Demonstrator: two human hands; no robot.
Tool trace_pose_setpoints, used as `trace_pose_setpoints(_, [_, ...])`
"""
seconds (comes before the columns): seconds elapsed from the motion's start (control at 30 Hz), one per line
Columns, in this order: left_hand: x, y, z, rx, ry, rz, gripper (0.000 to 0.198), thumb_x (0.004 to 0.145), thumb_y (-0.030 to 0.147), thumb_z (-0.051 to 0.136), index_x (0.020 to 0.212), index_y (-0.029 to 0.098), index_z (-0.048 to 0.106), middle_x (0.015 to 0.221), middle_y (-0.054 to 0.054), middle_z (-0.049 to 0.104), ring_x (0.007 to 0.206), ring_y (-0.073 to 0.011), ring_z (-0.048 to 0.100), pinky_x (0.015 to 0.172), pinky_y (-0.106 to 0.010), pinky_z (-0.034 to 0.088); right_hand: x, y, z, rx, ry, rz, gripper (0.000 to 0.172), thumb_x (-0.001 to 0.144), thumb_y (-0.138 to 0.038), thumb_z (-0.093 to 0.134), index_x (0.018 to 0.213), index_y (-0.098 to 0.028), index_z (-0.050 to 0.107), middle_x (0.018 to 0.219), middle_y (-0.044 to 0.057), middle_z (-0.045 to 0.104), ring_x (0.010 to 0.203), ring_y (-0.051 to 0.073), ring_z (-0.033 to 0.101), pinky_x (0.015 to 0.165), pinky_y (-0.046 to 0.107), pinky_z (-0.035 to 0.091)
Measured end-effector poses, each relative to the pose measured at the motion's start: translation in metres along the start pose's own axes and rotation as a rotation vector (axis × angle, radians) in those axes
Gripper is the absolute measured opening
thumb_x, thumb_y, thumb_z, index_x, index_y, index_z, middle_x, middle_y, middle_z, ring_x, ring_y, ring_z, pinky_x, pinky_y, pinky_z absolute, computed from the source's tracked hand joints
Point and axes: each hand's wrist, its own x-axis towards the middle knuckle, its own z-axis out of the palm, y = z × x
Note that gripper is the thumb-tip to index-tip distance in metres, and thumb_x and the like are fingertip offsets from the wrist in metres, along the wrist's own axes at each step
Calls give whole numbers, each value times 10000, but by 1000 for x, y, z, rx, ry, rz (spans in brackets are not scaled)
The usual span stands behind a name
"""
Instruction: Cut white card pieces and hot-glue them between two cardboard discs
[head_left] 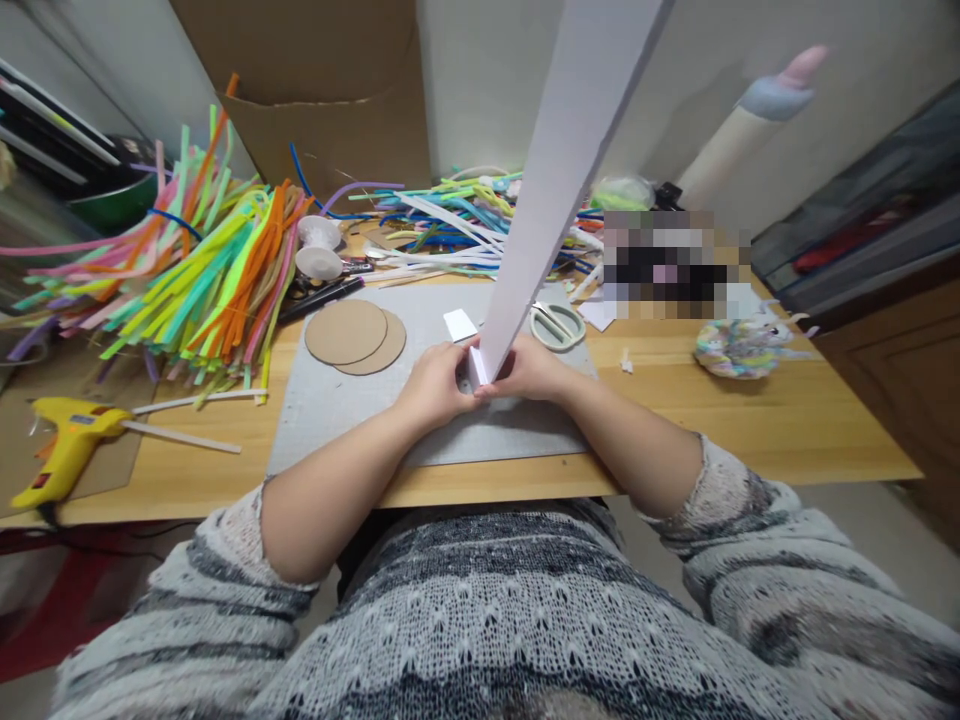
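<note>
A long white strip of card or foam board [551, 150] rises steeply from between my hands and runs out of the top of the view. My left hand [439, 385] and my right hand [534, 370] meet at its lower end, fingers closed on it, where the end looks folded. Both hands are over a grey cutting mat [442, 440]. Just beyond my left hand lies a small white rectangle [460, 324]. Scissors with pale green handles [559, 327] lie beyond my right hand. Two overlapping cardboard discs [346, 332] rest on the mat to the left.
A yellow glue gun [71, 445] lies at the table's left. Bundled colourful pipe cleaners [202, 270] stand behind it, near a white spool [319, 248]. More loose pipe cleaners [450, 225] lie along the back. A fuzzy pastel figure [739, 345] sits at right.
</note>
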Motion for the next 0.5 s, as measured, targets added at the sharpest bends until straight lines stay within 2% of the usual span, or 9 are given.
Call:
trace_pose_setpoints(0.1, [0, -2, -1, 5, -31, -1, 544, 660, 371, 704, 1155, 185, 575, 1079, -98, 618, 1023, -284, 561, 914, -412, 433, 1, 1, 2, -3, 30, -13, 527, 536, -300, 807, 989, -172, 571, 926, 28, 584, 712, 150, 587, 654, 313, 521])
trace_pose_setpoints(0.23, [-6, -2, -11, 59, -34, -42, 868, 614, 470, 754, 1338, 130, 415, 1249, -161, 509, 1182, -325, 458, 1007, -445, 374, 0, -4, -6, -96, 88, -53, 522, 536, -341, 805, 978, -175, 582, 913, 25, 571, 667, 125, 563, 582, 264, 501])
trace_pose_setpoints(0.27, [-9, 0, -14, 90, -24, -60, 884, 632, 489, 743, 1353, 116, 394, 1266, -172, 490, 1197, -328, 441, 1017, -445, 365, -1, -6, -11, -120, 124, -60, 524, 537, -352, 806, 979, -179, 583, 911, 24, 564, 657, 118, 558, 563, 253, 496])
trace_pose_setpoints(0.33, [-16, 8, -18, 160, -33, -52, 719, 745, 471, 662, 1331, 122, 433, 1250, -163, 505, 1182, -309, 454, 1017, -431, 363, -4, -10, -20, -160, 192, -64, 520, 540, -360, 806, 976, -183, 586, 907, 24, 553, 641, 110, 551, 536, 241, 490])
trace_pose_setpoints(0.4, [-25, 18, -17, 227, -106, 26, 513, 847, 416, 562, 1292, 170, 495, 1255, -132, 533, 1166, -288, 475, 1004, -417, 369, -6, -13, -29, -192, 232, -57, 502, 550, -354, 798, 974, -182, 589, 902, 28, 550, 629, 107, 545, 523, 241, 488])
trace_pose_setpoints(0.5, [-37, 31, -8, 323, -231, 148, 459, 887, 401, 519, 1320, 258, 479, 1417, -81, 457, 1290, -308, 395, 1034, -461, 323, -8, -13, -35, -226, 252, -49, 483, 561, -345, 784, 970, -176, 591, 889, 29, 550, 610, 102, 532, 516, 246, 489])
